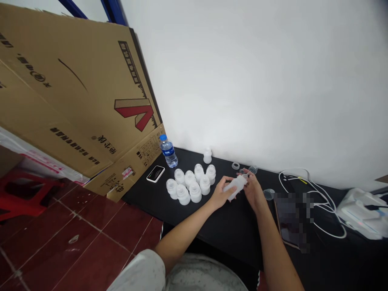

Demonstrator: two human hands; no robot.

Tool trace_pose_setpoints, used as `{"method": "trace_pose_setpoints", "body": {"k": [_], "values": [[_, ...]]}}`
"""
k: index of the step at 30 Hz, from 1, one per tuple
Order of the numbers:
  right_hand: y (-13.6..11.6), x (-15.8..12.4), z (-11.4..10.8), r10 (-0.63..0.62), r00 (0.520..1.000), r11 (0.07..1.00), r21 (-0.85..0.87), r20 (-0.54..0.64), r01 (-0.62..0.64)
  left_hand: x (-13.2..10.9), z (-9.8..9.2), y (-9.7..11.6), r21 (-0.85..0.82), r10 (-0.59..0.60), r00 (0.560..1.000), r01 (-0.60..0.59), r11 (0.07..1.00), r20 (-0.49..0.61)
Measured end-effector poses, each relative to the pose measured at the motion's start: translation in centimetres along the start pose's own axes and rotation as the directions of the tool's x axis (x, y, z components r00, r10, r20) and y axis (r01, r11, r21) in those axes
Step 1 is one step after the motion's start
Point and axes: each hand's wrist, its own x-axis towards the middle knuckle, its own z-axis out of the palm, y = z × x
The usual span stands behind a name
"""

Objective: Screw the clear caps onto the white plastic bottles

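My left hand is wrapped round a white, translucent bottle, which lies tilted with its neck to the upper right. At that neck end my right hand has its fingers bent together around a small pale piece too small to make out. Left of my hands stands a cluster of several small white bottles with clear domed caps. Just beyond my right fingers lie a clear ring and a clear cap. Another clear cap rests right of my right wrist.
Against the wall stands a lone white bottle. A water bottle and a white-framed device are at the table's left end. On the right lie a tablet, white cables and a white power strip. Large cardboard leans left.
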Motion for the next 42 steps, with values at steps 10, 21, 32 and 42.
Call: {"method": "trace_pose_setpoints", "body": {"k": [10, 21, 32, 42], "values": [[0.4, -0.1, 0.8, -0.066, 0.997, 0.998, -0.016, -0.026, 0.066, -0.6, -0.3, -0.4, 0.177, 0.098, 0.994, -0.090, 0.980, -0.040], [0.1, -0.7, 0.6, -0.066, 0.990, 0.997, 0.056, 0.121, 0.060, -0.3, -0.7, -0.1, 0.337, 0.134, 0.991, -0.121, 0.934, -0.015], [1.5, -0.3, 0.9, -0.166, 0.986, 0.978, -0.126, 0.035, 0.169, -1.3, -0.3, 0.8, 0.559, 0.294, 0.955, -0.224, 0.798, -0.037], [0.8, -0.9, -1.0, -0.656, 0.731, 0.379, -0.919, -0.185, 0.108, -1.0, -0.8, 0.4, 0.613, 0.244, 0.963, -0.124, 0.780, -0.116]]}}
